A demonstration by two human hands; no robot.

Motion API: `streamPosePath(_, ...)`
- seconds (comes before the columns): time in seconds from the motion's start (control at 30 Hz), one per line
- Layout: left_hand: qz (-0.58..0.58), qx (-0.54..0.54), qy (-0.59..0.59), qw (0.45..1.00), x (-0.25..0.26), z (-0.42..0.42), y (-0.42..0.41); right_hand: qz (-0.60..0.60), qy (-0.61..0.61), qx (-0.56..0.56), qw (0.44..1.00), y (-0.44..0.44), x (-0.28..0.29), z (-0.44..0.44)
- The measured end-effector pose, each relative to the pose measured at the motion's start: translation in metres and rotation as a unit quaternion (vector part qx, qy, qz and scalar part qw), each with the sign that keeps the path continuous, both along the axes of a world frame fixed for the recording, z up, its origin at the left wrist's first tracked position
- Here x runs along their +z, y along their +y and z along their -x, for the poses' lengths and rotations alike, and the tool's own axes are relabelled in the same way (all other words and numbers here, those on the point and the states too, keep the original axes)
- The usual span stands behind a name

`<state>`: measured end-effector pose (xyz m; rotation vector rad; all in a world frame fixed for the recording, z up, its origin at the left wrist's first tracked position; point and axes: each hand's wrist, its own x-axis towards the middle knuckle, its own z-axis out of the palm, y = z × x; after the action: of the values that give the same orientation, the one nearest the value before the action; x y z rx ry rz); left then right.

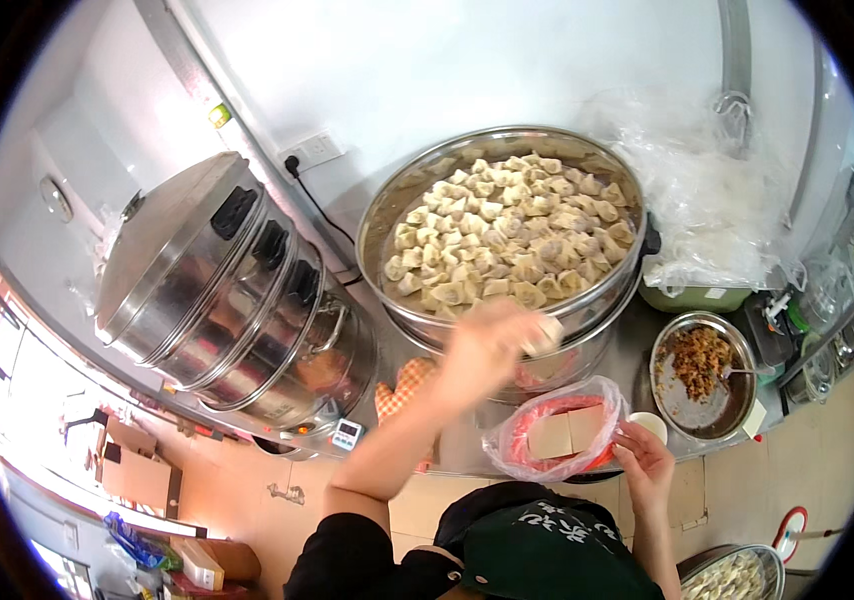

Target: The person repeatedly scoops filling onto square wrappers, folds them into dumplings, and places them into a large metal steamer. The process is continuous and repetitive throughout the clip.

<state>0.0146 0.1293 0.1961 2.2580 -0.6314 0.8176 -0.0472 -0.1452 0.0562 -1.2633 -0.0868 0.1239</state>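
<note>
My left hand (490, 341) is raised over the near rim of a round steel steamer tray (395, 300), its fingers around a pale folded dumpling (544, 336); the hand is blurred. Many filled wontons (502, 225) lie in the tray. Lower right, my right hand (644, 454) pinches the right edge of a clear plastic bag (498, 442) with a red layer inside. Square dough wrappers (568, 433) lie in the bag. Right of it, a steel bowl (659, 405) holds chopped filling (701, 360) and a spoon (746, 370).
A tall stacked steamer (247, 300) stands left, near a checked oven mitt (403, 386) and a small timer (347, 433). A white bowl (650, 426) is beside my right hand. Plastic bags (712, 202) lie over a green container (704, 298). Another pan of dumplings (734, 574) is lower right.
</note>
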Motion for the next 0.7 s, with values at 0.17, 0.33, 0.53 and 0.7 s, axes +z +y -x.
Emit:
streamPosePath(0.17, -0.11, 0.195, 0.017, 0.975, 0.042, -0.043, 0.114, 0.013, 0.044, 0.019, 0.999, 0.004, -0.021, 0.004)
streamPosePath(0.33, -0.298, 0.306, 0.227, 0.875, 0.014, -0.088, 0.181, 0.146, 0.037, 0.092, 0.984, 0.017, -0.019, 0.014)
streamPosePath(0.53, -0.256, 0.26, 0.097, 0.926, 0.016, -0.093, 0.195, 0.194, -0.021, 0.069, 0.978, 0.018, -0.031, 0.023)
streamPosePath(0.7, 0.003, 0.134, -0.011, 0.991, 0.028, -0.039, 0.061, 0.242, 0.009, 0.003, 0.97, 0.0, -0.065, 0.028)
